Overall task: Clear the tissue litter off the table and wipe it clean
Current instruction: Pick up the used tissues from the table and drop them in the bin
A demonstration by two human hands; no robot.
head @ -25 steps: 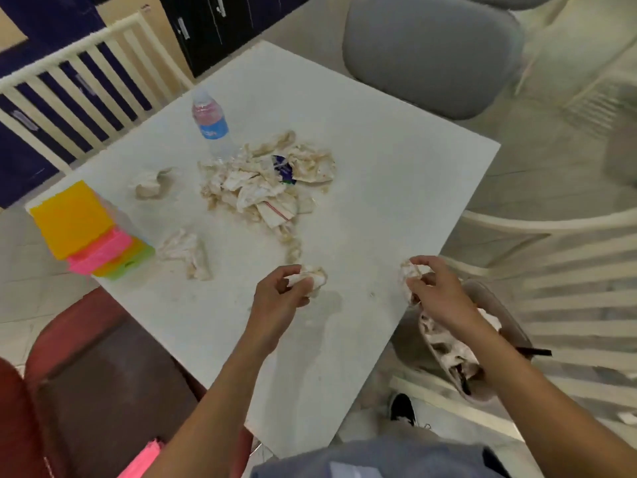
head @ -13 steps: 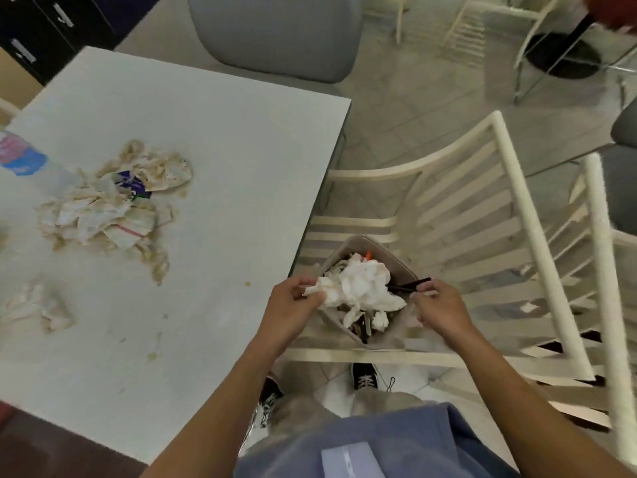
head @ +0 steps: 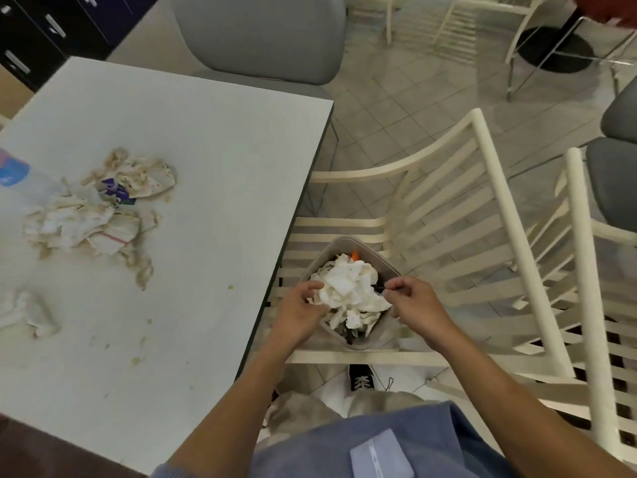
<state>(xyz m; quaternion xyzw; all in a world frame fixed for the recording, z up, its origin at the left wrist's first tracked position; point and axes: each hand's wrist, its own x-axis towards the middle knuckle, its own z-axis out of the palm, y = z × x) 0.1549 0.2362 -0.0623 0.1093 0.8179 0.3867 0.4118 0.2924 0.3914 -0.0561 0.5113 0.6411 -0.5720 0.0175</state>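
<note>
A white table (head: 206, 174) carries a heap of stained tissue litter (head: 100, 208) at its left and a separate crumpled tissue (head: 31, 315) nearer me. A grey bin (head: 365, 343) sits on a white slatted chair (head: 482, 208) beside the table's right edge, heaped with white tissues (head: 348, 288). My left hand (head: 300, 312) is at the bin's left rim, fingers curled on the tissue wad. My right hand (head: 413, 305) is at the right rim, pinching a thin black stick (head: 379, 288) that lies against the tissues.
A water bottle (head: 13, 174) stands at the left frame edge by the litter heap. Brown smears and crumbs (head: 138, 360) mark the near tabletop. A grey chair (head: 262, 36) stands behind the table, with more white chairs (head: 586, 270) to the right.
My left hand carried a tissue from the table over to the bin and now presses it onto the heap. My right hand moved to the black stick. My view swung right.
</note>
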